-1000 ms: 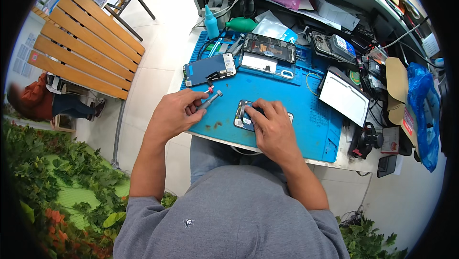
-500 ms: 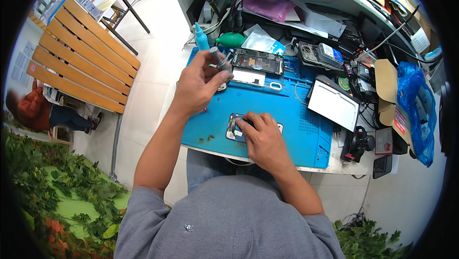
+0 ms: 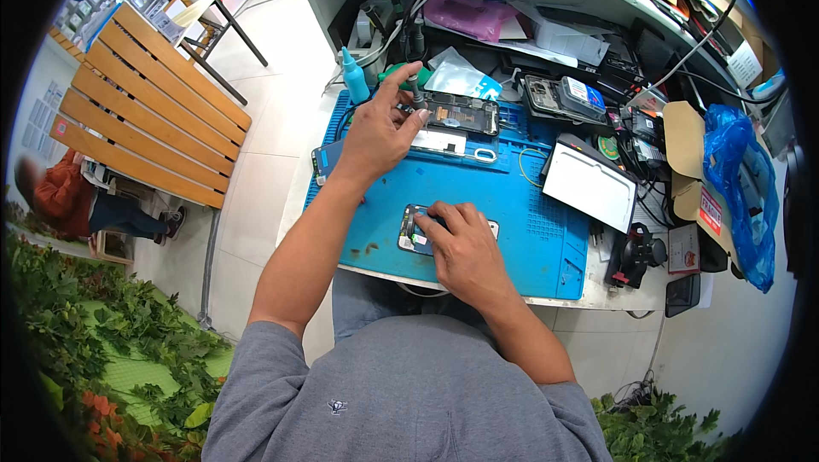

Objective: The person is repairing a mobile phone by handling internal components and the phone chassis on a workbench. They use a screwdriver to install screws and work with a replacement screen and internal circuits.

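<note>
Left hand (image 3: 388,129): up over the far-left part of the blue mat (image 3: 452,185), grip closed in a pinch on a grey tool (image 3: 415,91), thumb low on one side, fingers around the other. Tool stands near upright, in front of the left end of the opened phone (image 3: 467,117) (can't tell if its tip touches anything). Right hand (image 3: 467,249): low on the mat's near half, fingers bent over the panel (image 3: 415,238), tips on its face. Whether that grip pinches an edge or only presses down, can't tell. Panel lies flat under the right grip, left end showing past the fingers, a bit of the right end out the other side; it's nearer the body than the left grip, well apart from it. White plate (image 3: 440,140) just on the near side of the opened phone. Second panel (image 3: 327,160) at the mat's left edge, partly behind the left forearm. Blue bottle (image 3: 354,78) just left of the left hand, white tray (image 3: 590,185) over on the right. Mat sits on the white worktop (image 3: 294,225).
</note>
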Demonstrator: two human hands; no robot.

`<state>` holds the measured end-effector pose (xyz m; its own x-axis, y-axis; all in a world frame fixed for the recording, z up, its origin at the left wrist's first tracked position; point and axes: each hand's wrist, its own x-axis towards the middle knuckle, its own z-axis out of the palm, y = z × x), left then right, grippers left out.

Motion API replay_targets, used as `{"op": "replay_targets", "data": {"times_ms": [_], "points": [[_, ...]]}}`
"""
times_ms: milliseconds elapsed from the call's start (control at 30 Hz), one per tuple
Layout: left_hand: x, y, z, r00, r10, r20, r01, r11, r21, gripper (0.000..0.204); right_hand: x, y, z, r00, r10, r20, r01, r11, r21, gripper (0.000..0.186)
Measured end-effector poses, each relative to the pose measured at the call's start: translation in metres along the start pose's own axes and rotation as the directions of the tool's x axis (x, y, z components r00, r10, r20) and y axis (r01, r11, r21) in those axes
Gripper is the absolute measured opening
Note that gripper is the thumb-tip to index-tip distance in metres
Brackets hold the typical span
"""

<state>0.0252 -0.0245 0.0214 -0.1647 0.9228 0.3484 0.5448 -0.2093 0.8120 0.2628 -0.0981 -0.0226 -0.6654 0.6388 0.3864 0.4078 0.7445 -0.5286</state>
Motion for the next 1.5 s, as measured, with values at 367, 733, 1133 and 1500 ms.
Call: {"op": "replay_targets", "data": {"times_ms": [367,733,1133,1500], "points": [[0.000,-0.006,0.002,1.000,-0.003,0.019,0.003,1.000,-0.017,0.074,0.000,-0.001,0.000,1.000,0.004,-0.002,-0.004,1.000,0.011,0.042],[-0.007,0.003,-0.006,1.000,-0.017,0.001,0.017,0.997,-0.082,0.074,0.000,0.001,0.001,1.000,-0.014,0.012,0.014,1.000,-0.026,0.043],[-0.074,0.007,-0.028,0.991,-0.121,-0.049,0.084,0.879,-0.469,0.077,0.000,0.002,0.005,1.000,-0.019,-0.013,0.019,0.999,-0.031,0.046],[-0.141,-0.004,-0.028,0.960,-0.254,-0.118,0.157,0.836,-0.525,0.073,0.002,-0.001,0.004,1.000,-0.006,0.013,0.007,0.999,-0.047,0.043]]}}
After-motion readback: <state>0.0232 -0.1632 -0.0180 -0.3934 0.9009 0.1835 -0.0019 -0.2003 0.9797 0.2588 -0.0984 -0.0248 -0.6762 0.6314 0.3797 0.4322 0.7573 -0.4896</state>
